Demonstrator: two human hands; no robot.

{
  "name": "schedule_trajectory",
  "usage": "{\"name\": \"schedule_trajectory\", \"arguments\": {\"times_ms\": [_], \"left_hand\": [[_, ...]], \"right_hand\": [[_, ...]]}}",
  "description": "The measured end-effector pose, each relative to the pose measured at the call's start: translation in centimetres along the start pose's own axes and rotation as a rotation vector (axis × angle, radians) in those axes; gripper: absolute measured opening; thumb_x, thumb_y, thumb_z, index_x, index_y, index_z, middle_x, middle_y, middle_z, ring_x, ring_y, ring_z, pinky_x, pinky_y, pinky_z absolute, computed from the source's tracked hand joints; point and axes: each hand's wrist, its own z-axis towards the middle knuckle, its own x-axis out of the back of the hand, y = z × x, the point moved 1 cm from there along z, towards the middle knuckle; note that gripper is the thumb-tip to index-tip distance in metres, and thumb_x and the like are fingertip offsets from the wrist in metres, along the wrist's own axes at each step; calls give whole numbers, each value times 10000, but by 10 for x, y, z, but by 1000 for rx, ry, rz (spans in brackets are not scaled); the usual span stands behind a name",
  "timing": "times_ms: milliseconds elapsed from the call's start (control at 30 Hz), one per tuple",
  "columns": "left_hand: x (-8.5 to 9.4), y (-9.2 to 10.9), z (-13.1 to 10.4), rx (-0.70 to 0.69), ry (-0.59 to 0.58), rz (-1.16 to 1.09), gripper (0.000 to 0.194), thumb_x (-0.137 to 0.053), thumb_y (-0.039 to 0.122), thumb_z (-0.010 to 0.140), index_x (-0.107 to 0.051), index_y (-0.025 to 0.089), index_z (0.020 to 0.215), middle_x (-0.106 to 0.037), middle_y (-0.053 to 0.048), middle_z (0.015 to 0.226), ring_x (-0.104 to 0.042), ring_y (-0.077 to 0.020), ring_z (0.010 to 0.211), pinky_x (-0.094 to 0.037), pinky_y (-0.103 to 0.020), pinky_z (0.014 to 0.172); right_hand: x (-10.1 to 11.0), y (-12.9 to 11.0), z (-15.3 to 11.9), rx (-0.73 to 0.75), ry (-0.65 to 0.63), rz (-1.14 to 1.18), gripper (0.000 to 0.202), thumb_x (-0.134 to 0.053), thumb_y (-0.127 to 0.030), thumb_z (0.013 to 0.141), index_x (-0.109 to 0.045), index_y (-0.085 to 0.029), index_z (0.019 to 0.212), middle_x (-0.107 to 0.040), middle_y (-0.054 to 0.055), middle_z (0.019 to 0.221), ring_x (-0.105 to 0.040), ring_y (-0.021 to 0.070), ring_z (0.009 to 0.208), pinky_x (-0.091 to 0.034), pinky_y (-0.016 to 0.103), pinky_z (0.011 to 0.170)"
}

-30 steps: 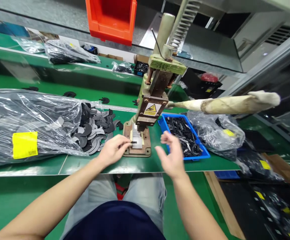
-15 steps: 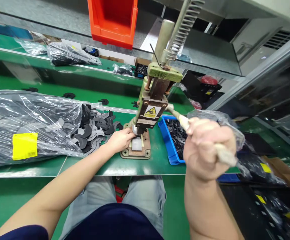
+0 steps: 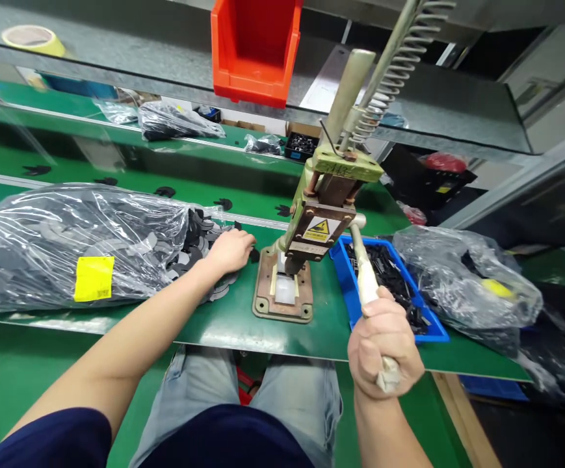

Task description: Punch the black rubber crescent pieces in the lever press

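My right hand (image 3: 384, 344) is wrapped round the tape-covered lever (image 3: 366, 270) of a green hand press (image 3: 318, 214). The lever slants down toward me from the right side of the press. Left of the press base (image 3: 262, 286), my left hand (image 3: 233, 250) is over the edge of a pile of dark curved flat pieces (image 3: 192, 250). Its fingers are bent and close together; whatever they hold, if anything, is hidden. A pale block (image 3: 285, 290) sits on the base under the ram. A small black piece (image 3: 255, 256) lies near my left fingertips.
The curved pieces spill from a clear plastic bag (image 3: 131, 211) with a yellow label. Right of the press stands a blue tray (image 3: 348, 286) of small black parts, beside another plastic bag (image 3: 462, 286). An orange bin (image 3: 257, 88) sits on the shelf above. Dark pieces (image 3: 165, 192) line the strip behind.
My left hand has moved from the press base leftward to the pile. My right hand, still round the lever, has swung down and inward. The view has shifted left.
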Motion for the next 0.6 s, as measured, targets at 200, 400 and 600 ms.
{"name": "schedule_trajectory", "arguments": {"times_ms": [200, 400, 600], "left_hand": [[-7, -32, 36, 96, -280, -6, 716, -799, 517, 795, -657, 173, 1407, -721, -195, 1331, -610, -386, 1300, -466, -436, 1095], [-22, -35, 45, 114, -306, -100, 708, -843, 439, 748, -659, 175, 1378, -753, -184, 1272, -688, -354, 1204, -516, -383, 1003], [-5, -33, 33, 42, -223, -262, 363, -687, 441, 905, -724, 221, 1191, -793, -60, 1114, -735, -220, 978, -515, -273, 816]], "right_hand": [[-1, 0, -1, -5, -2, 7, 194, -671, -150, 831, -579, -222, 677, -599, -23, 696, -642, 194, 830, -488, 661, 1104], [2, 1, -2, 3, -9, -14, 185, -678, -174, 834, -588, -224, 680, -602, -21, 709, -647, 201, 848, -488, 654, 1100], [1, 2, -4, -1, -3, -4, 183, -677, -201, 857, -598, -236, 695, -602, -19, 702, -643, 209, 841, -493, 667, 1101]]}}
